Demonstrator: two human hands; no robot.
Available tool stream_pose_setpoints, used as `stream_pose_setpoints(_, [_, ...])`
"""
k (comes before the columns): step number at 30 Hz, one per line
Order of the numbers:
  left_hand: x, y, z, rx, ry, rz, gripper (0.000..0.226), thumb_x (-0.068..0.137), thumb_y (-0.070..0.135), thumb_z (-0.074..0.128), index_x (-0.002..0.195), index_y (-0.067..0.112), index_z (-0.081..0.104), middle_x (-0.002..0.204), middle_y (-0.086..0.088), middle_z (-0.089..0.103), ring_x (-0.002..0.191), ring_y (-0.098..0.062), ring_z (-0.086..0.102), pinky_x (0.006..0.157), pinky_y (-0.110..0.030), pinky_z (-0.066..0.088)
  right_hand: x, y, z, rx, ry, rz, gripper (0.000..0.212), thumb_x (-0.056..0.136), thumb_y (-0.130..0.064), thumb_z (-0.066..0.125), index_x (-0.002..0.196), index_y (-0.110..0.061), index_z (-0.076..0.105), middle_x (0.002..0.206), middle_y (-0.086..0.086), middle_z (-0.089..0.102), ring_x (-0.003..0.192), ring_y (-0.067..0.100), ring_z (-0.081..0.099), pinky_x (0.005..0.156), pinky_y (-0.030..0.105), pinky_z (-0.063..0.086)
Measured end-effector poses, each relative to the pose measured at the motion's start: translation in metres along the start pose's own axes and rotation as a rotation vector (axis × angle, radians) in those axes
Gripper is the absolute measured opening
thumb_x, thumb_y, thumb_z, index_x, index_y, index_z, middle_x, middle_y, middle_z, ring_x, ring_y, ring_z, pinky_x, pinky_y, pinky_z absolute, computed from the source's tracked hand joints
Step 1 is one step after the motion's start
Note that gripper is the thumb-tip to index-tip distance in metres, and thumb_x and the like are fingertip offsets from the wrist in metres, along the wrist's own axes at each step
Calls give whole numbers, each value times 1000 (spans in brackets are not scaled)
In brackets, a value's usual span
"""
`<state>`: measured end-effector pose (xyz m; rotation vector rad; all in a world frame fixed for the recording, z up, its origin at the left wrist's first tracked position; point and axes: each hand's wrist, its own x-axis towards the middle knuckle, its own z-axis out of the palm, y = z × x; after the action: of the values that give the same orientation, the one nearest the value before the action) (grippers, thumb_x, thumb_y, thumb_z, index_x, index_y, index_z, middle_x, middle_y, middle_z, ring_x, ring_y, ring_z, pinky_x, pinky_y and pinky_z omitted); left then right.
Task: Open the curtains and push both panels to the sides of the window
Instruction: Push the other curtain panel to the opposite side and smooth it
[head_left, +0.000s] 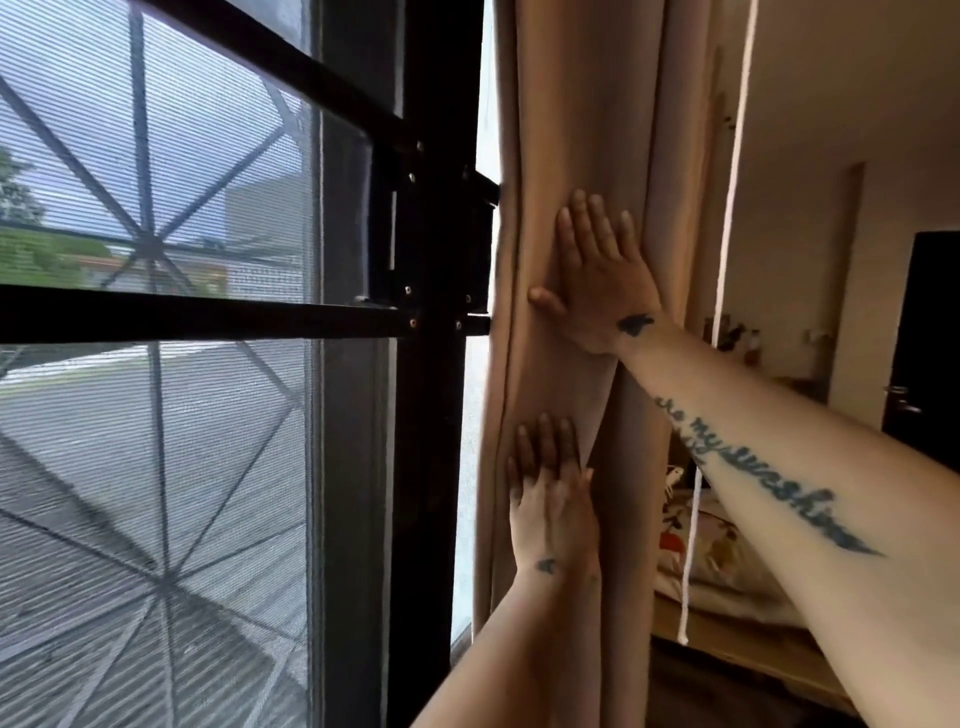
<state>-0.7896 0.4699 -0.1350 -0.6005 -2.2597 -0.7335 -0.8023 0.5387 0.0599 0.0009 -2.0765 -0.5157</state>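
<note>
Curtain (587, 114) sat bunched at the window's (156, 218) right edge. Right hand (597, 270) above left hand (553, 499), both flat with fingers straight, pressing it. Likely packing this panel aside; next, a firmer rightward push.

In the lower right of the frame, a light wooden desk (753, 649) carries a bundle of floral-patterned fabric (722, 551) lying directly on it.

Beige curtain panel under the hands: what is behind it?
Left of the gathered curtain, a sliver of bright glass and the black window frame show. Whatever lies directly behind the folds is covered.
</note>
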Motion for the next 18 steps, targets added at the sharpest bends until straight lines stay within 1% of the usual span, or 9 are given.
stream_pose_setpoints(3, [-13, -7, -9, -24, 44, 8, 83, 80, 38, 33, 150, 12, -4, 131, -6, 60, 135, -29, 40, 106, -41, 37, -12, -8, -14, -21, -46, 5, 79, 89, -56, 26, 141, -5, -4, 154, 15, -4, 140, 26, -9, 113, 43, -5])
stream_pose_setpoints(6, [-27, -11, -16, -6, 44, -28, 89, 79, 37, 32, 146, 11, -19, 129, -5, 63, 128, -25, 51, 104, -38, 41, -23, -17, -30, -31, -86, 8, 79, 89, -57, 25, 141, -5, -4, 154, 15, -5, 140, 25, -9, 114, 43, -5])
stream_pose_setpoints(7, [-33, -12, -19, -5, 32, -27, 89, 78, 37, 33, 146, 12, -20, 128, -5, 63, 129, -25, 49, 109, -37, 34, -27, -20, -35, -44, -94, 9, 79, 89, -57, 25, 141, -5, -3, 154, 16, -4, 140, 26, -9, 114, 43, -5])
stream_pose_setpoints(9, [-45, -17, -26, -30, 16, 24, 88, 78, 35, 34, 148, 14, -14, 129, -7, 63, 143, -27, 24, 117, -35, 2, -35, -24, -47, -67, -107, 14, 79, 89, -56, 25, 141, -4, -2, 154, 16, -3, 140, 25, -8, 114, 42, -5])
stream_pose_setpoints(10, [-50, -19, -29, -30, 3, 48, 83, 78, 35, 35, 150, 15, -2, 129, -8, 62, 144, -27, 22, 117, -33, -9, -40, -26, -52, -77, -117, 21, 79, 89, -57, 25, 142, -5, -2, 154, 16, -3, 140, 25, -8, 115, 42, -4])
stream_pose_setpoints(13, [-67, -15, -47, 33, -64, 41, 59, 80, 38, 33, 133, 15, 46, 133, -11, 59, 136, -29, 34, 115, -35, -11, -54, -34, -70, -88, -165, 46, 78, 89, -58, 23, 142, -6, -1, 154, 14, -2, 141, 24, -8, 115, 41, -3])
stream_pose_setpoints(15, [-79, -14, -65, 44, -84, 55, 69, 83, 41, 16, 139, 12, 42, 151, -13, 29, 141, -27, 14, 110, -34, -16, -65, -40, -79, -64, -209, 65, 77, 90, -58, 23, 142, -7, -1, 155, 14, -1, 141, 24, -7, 115, 41, -2])
stream_pose_setpoints(17, [-96, -16, -76, 48, -173, 104, 70, 88, 43, -1, 150, 13, 9, 155, -5, -15, 135, -21, -24, 109, -31, -28, -77, -45, -89, -28, -248, 89, 76, 91, -57, 25, 142, -7, 0, 155, 14, -1, 141, 25, -6, 115, 40, -2])
stream_pose_setpoints(18, [-105, -18, -83, 15, -236, 79, 63, 94, 42, 3, 151, 14, 1, 155, -3, -21, 130, -17, -32, 109, -32, -26, -83, -47, -95, -16, -258, 98, 76, 91, -56, 25, 142, -7, 0, 155, 14, -2, 141, 25, -6, 115, 41, -1])
